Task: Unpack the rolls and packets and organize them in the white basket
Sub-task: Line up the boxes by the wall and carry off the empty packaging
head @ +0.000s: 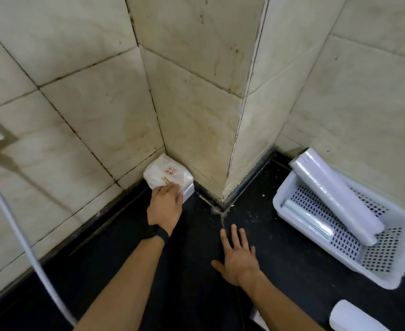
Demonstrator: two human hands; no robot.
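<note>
My left hand (165,201) rests on the packet (167,175) wedged in the bench corner, grip unclear; right hand (238,256) spread, empty; packet looks soft, light, slippery; I'd pinch its near edge.

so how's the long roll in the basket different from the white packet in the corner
The long roll is a slim, glossy cylinder; the white packet is a squat, soft-looking bag with red print. The roll lies slanted across the white basket, one end sticking over its rim, while the packet sits on the dark counter against the tiled walls. The left hand touches the packet; nothing touches the roll. Both are pale and look plastic-wrapped.
</note>
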